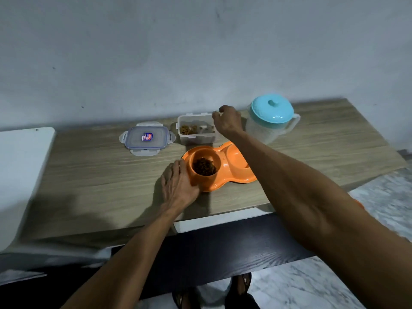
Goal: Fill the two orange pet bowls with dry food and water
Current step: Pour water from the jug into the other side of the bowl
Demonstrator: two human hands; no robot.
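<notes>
In the orange bowl (201, 185), dark kibble (204, 167)

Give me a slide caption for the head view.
Left hand touches the food-filled orange bowl; right hand over the open food container beside the lidded jug.

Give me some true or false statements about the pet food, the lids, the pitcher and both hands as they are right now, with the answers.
1. The turquoise round lid sits on the clear plastic pitcher. True.
2. The clear rectangular food container is closed. False: it is open, and its blue-rimmed clip lid lies on the wooden table to its left.
3. The round orange bowl beside the left hand holds brown dry food. True.
4. The right hand grips the pitcher's handle. False: it is at the container's right rim, and the handle is on the pitcher's far side.
</notes>
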